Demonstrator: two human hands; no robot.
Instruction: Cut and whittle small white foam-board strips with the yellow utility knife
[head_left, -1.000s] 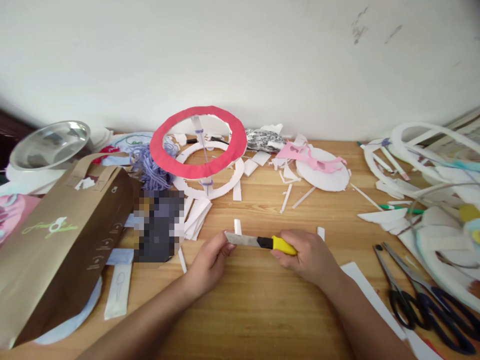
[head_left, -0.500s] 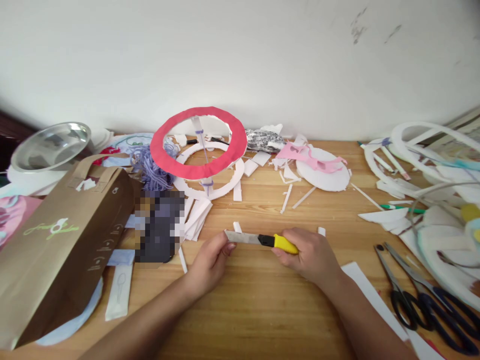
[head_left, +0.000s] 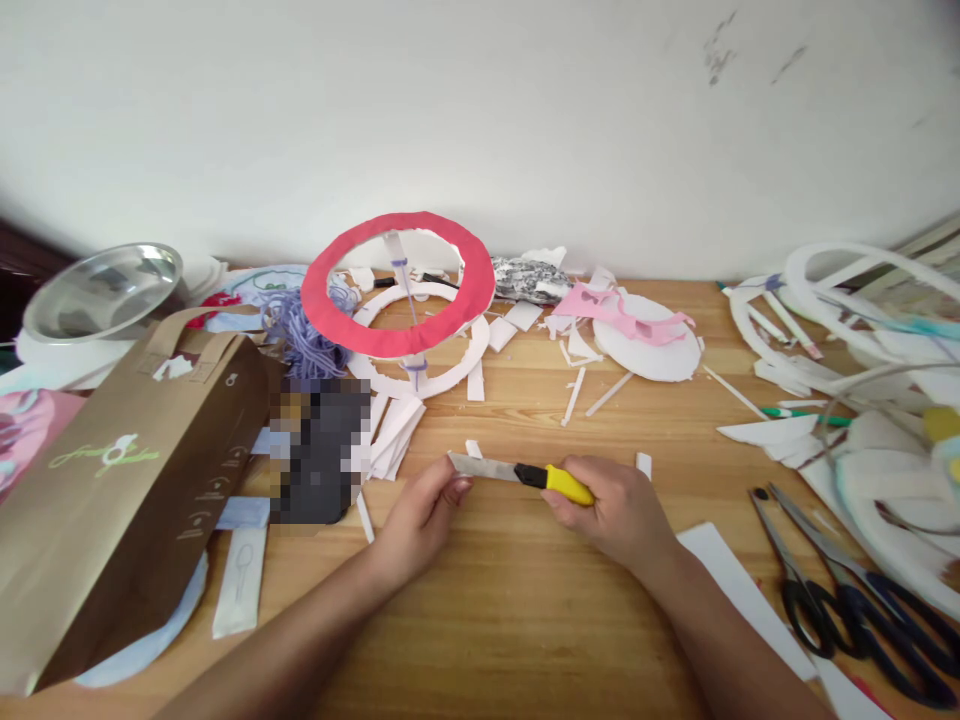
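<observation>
A utility knife (head_left: 568, 485) with a yellow and black handle and a long extended blade lies level across the space between my hands, above the wooden table. My right hand (head_left: 619, 508) is closed round the handle. At the blade's far end, my left hand (head_left: 427, 510) pinches the tip between thumb and fingers. Behind the blade, a small white strip (head_left: 474, 451) rests on the table. Farther back stands a frame of two rings, a red-covered ring (head_left: 474, 290) over a white ring (head_left: 360, 372), joined by white uprights.
To the left are a brown paper bag (head_left: 112, 520), a metal bowl (head_left: 105, 290), purple yarn (head_left: 311, 335) and a pixelated dark object (head_left: 319, 455). White strips (head_left: 397, 440) and a white disc (head_left: 652, 360) lie behind. Scissors (head_left: 810, 610) and white rings (head_left: 795, 265) are on the right.
The knife has tilted slightly, its handle end a little lower and its blade tip a little higher. Both hands keep their hold.
</observation>
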